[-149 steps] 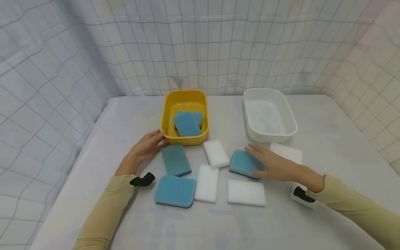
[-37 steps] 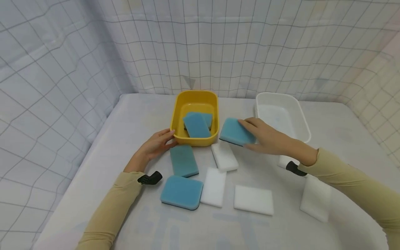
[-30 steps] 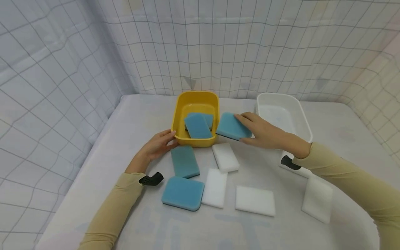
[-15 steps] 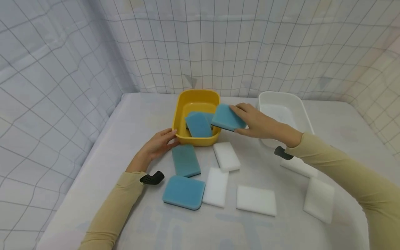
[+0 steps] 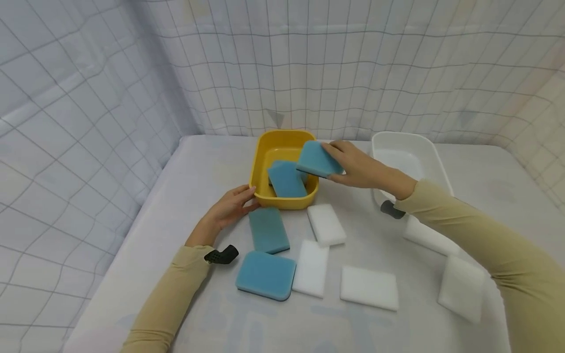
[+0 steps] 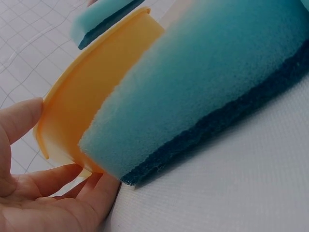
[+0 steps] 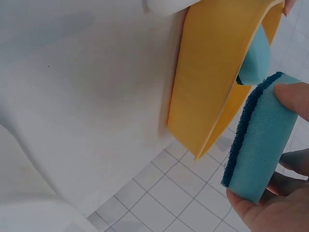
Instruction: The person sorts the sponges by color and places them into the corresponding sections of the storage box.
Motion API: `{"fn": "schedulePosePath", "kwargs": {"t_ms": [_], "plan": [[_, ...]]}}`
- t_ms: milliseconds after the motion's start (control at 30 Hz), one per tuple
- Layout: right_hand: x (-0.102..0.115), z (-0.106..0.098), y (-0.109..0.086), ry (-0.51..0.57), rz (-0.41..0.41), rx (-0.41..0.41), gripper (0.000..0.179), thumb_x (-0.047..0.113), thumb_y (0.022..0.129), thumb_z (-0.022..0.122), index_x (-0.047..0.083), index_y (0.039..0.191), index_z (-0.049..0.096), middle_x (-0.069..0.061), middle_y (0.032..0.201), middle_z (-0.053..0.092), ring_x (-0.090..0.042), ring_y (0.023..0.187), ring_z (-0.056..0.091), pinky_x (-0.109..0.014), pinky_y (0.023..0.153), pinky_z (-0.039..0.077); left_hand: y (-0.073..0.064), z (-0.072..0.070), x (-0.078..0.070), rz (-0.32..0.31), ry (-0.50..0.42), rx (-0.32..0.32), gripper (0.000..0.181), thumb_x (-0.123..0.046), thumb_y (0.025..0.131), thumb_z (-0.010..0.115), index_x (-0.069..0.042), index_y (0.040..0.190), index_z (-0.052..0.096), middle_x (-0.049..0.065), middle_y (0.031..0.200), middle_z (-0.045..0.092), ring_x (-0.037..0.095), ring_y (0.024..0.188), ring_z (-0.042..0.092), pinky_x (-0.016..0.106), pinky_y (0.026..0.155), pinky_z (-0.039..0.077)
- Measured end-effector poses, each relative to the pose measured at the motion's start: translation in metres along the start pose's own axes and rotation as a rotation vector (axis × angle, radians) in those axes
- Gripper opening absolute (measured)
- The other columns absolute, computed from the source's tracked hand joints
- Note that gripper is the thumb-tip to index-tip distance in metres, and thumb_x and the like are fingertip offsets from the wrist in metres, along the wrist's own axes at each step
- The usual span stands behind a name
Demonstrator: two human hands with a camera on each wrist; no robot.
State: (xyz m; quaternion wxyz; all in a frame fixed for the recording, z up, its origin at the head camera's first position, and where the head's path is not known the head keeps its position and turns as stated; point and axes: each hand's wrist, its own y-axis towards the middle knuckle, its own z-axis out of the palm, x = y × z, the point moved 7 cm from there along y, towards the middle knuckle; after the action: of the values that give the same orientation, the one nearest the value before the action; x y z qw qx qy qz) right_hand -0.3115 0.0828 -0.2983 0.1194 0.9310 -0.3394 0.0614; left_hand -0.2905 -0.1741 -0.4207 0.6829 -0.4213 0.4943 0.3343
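My right hand (image 5: 355, 164) grips a blue sponge (image 5: 319, 159) by its edge, thumb on one side and fingers on the other. The sponge, with a dark scouring layer underneath, is held over the right rim of the yellow plastic tub (image 5: 286, 202). Inside the tub lie blue sponges (image 5: 287, 180), one overlapping another. At the tub's near left corner my left hand (image 5: 230, 208) holds it; in the left wrist view the thumb is at the rim and the fingers at the base. A blue-green sponge (image 5: 268, 230) lies close below that hand, another blue sponge (image 5: 266, 275) nearer me.
A white plastic tub (image 5: 443, 174) stands at the back right, partly behind the right forearm. Several white sponges lie on the white-covered table (image 5: 212, 157), among them one white sponge (image 5: 326, 224) near the yellow tub and another white sponge (image 5: 369, 288). A gridded curtain (image 5: 353, 73) hangs behind.
My right hand took hold of the blue sponge on the table, lifted it and carried it left and back to over the yellow tub. The left hand stays at the tub's corner.
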Motion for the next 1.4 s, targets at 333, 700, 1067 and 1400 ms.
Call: {"fn": "schedulePosePath", "kwargs": {"t_ms": [333, 700, 1067, 1400], "plan": [[-0.008, 0.001, 0.017, -0.011, 0.027, -0.022, 0.072, 0.018, 0.086, 0.068, -0.008, 0.142, 0.031, -0.029, 0.139, 0.038, -0.040, 0.125, 0.042, -0.050, 0.106, 0.041, 0.001, -0.001, 0.002, 0.001, 0.029, -0.009, 0.055, -0.028, 0.102, 0.039, -0.003, 0.148, 0.022, 0.010, 0.156, 0.020, 0.027, 0.142, 0.025, 0.044, 0.118, 0.025], [-0.010, 0.006, 0.032, -0.013, 0.038, -0.031, 0.070, 0.017, 0.088, 0.065, -0.009, 0.142, 0.029, -0.030, 0.140, 0.037, -0.041, 0.127, 0.040, -0.051, 0.107, 0.040, -0.001, -0.002, 0.004, -0.011, 0.008, 0.004, 0.055, -0.025, 0.102, 0.037, -0.001, 0.148, 0.020, 0.013, 0.157, 0.019, 0.029, 0.144, 0.021, 0.045, 0.118, 0.025], [-0.013, 0.013, 0.045, 0.010, 0.093, -0.023, 0.074, 0.019, 0.088, 0.066, -0.007, 0.144, 0.026, -0.028, 0.143, 0.034, -0.040, 0.130, 0.037, -0.049, 0.109, 0.038, -0.002, -0.002, 0.001, 0.003, 0.005, -0.003, 0.055, -0.024, 0.102, 0.037, -0.002, 0.149, 0.018, 0.013, 0.157, 0.018, 0.029, 0.145, 0.020, 0.046, 0.118, 0.025], [-0.011, 0.020, 0.058, -0.046, 0.085, -0.039, 0.072, 0.021, 0.087, 0.066, -0.005, 0.143, 0.030, -0.026, 0.143, 0.037, -0.039, 0.131, 0.038, -0.050, 0.110, 0.037, -0.001, -0.003, 0.002, -0.008, -0.023, -0.015, 0.054, -0.023, 0.102, 0.039, -0.002, 0.148, 0.020, 0.012, 0.157, 0.019, 0.028, 0.144, 0.021, 0.045, 0.118, 0.026]]}}
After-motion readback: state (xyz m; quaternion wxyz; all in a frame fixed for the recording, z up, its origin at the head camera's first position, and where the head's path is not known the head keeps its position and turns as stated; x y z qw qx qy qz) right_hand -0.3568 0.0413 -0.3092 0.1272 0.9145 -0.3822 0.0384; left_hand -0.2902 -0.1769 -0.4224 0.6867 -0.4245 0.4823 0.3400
